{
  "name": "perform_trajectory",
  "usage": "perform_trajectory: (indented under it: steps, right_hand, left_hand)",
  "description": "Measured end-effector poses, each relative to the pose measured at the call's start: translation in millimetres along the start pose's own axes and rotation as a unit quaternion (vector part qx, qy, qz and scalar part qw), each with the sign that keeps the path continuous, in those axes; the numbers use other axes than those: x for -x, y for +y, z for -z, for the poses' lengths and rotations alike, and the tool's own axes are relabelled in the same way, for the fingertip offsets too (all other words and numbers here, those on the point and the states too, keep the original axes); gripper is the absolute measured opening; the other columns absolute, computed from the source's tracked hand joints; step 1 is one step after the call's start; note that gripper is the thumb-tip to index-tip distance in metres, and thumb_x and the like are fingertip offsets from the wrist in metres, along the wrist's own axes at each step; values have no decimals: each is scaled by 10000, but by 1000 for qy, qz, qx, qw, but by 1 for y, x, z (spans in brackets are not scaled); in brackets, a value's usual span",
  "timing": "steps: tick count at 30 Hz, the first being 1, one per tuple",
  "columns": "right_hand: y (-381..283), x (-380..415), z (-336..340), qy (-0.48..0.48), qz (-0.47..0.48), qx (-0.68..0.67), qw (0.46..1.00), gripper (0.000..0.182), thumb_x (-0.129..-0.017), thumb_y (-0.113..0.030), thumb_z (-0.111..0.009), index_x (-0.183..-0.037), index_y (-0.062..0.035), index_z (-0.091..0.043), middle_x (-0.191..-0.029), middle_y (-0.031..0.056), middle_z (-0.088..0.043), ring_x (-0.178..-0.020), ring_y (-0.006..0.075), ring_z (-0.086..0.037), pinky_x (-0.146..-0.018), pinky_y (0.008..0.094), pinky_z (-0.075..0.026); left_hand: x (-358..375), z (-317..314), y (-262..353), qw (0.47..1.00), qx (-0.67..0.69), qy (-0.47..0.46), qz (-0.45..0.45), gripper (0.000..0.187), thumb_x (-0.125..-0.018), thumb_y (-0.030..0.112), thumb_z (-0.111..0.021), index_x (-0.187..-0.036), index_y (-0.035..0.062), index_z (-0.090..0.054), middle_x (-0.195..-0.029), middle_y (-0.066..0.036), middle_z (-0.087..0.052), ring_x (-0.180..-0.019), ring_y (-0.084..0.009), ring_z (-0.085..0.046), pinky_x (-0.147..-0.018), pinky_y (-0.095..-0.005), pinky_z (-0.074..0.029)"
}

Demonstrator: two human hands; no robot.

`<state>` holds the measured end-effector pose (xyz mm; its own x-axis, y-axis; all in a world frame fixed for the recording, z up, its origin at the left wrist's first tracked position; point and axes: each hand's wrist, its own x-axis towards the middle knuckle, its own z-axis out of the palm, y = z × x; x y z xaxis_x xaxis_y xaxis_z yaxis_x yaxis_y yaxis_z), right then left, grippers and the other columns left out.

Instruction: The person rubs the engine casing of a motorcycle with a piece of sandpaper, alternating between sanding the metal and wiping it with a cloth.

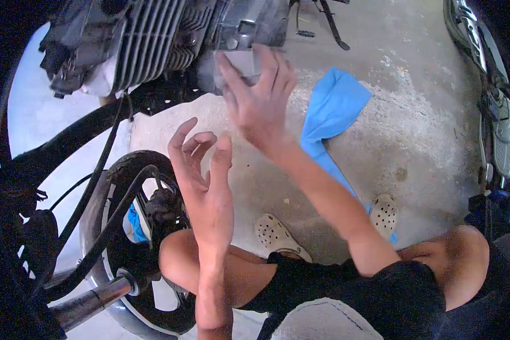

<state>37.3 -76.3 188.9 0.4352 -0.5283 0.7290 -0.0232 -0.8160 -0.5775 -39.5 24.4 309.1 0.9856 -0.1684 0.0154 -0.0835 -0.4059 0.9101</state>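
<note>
My right hand (260,99), slightly blurred, is up at the side of a motorcycle engine (153,42). Its thumb and fingers straddle a pale grey rectangular piece (242,61), which overlaps the lower edge of the dark engine casing (252,25); its exact kind is unclear. Below and left of it, my left hand (201,170) is raised in the air, fingers curled but apart, holding nothing. Behind the left hand are the black frame tube (79,124) and the front wheel (144,164).
A blue cloth (337,105) lies on the concrete floor (425,141) to the right of my hands. Cables and a fork tube (93,303) crowd the left side. Another motorcycle (503,127) stands along the right edge. My beige clogs (280,235) are on the floor below.
</note>
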Motion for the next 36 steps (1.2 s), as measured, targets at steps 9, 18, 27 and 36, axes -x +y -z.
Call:
perform_trajectory:
  steps: [9,18,27,36]
  right_hand:
    - [34,-60,51,-103,270,145,946,516,-772,-362,-691,-1276,-311,-590,-1257,87,-520,-1106,273,-491,-967,498,-367]
    - [23,-59,49,-144,270,189,933,492,-841,-314,-637,-1312,-190,-562,-923,73,-566,-782,213,-574,-615,323,-507]
    - [-2,-43,55,-209,204,251,923,531,-879,-326,-586,-1349,-88,-523,-738,36,-617,-614,210,-642,-558,344,-509]
    - [-17,-18,49,-196,114,223,948,496,-893,-299,-585,-1330,-71,-533,-725,82,-660,-617,232,-656,-569,353,-519]
  left_hand:
    - [0,14,6,998,53,-7,-28,523,-923,287,-590,-1367,78,-408,-1175,-92,-528,-1154,-190,-491,-834,-334,-484]
    - [5,19,19,993,109,-27,-25,547,-891,130,-643,-1368,36,-391,-1167,-97,-459,-1111,-191,-445,-916,-310,-415]
    - [11,26,28,987,149,19,-52,493,-924,95,-484,-1393,33,-346,-1225,-150,-527,-1210,-246,-510,-807,-354,-548]
    - [15,39,29,987,152,16,-46,544,-904,109,-488,-1412,18,-318,-1251,-166,-501,-1254,-277,-465,-851,-389,-499]
